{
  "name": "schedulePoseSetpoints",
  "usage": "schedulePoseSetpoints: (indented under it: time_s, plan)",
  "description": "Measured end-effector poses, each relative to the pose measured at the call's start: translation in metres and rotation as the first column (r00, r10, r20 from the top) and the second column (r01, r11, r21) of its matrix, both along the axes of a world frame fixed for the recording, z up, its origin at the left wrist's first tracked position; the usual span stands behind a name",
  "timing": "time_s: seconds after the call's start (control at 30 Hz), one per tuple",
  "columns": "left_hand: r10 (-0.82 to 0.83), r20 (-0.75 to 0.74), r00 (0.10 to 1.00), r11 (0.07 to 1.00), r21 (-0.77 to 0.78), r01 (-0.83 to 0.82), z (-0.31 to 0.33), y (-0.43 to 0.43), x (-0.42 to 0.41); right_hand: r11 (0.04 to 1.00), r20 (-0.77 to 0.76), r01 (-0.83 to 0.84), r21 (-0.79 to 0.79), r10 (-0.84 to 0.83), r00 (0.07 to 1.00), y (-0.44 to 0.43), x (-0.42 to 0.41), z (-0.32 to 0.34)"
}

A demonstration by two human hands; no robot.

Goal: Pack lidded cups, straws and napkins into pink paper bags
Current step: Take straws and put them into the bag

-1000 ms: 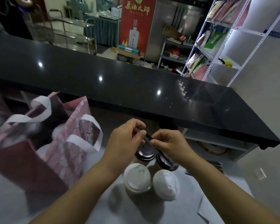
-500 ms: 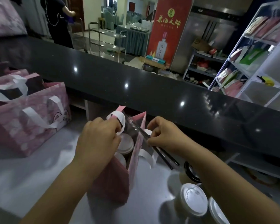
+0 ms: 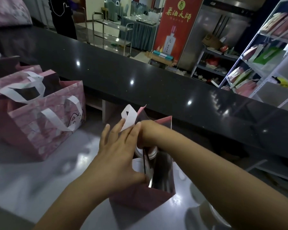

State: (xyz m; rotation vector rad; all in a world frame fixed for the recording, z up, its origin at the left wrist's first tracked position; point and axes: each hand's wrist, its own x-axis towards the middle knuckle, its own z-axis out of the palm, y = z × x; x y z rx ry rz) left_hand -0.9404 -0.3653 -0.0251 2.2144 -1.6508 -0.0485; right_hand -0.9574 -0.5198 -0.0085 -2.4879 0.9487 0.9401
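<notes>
Since half a second ago the right hand (image 3: 148,132) has dipped into the pink bag (image 3: 140,198) alongside the dark straws (image 3: 144,163); its fingers are hidden (grip unclear). The left hand (image 3: 116,151) now spreads straight fingers against the white handle (image 3: 129,117). A lidded cup (image 3: 152,153) sits inside the bag.

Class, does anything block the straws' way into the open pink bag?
Nothing visible does. The left hand presses the pink bag open, and the straws, held by the right hand, dip inside beside a lidded cup.
</notes>
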Motion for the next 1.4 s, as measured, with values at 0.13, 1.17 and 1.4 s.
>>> schedulePoseSetpoints:
  time_s: [0.13,1.17,1.4]
  plan:
    - [-0.027,-0.044,0.999,1.0,0.003,0.027,0.002,0.003,0.0,0.989,0.093,-0.002,-0.147,0.015,0.996,-0.008,-0.008,-0.036]
    - [-0.42,0.065,0.905,0.897,-0.125,0.425,-0.036,-0.153,-0.251,0.689,0.697,0.717,-0.107,-0.462,0.548,-0.082,-0.408,-0.048]
    - [-0.547,-0.079,0.834,0.837,-0.044,0.545,-0.066,-0.188,-0.352,0.574,0.546,0.811,-0.115,-0.645,0.535,-0.085,-0.56,-0.09]
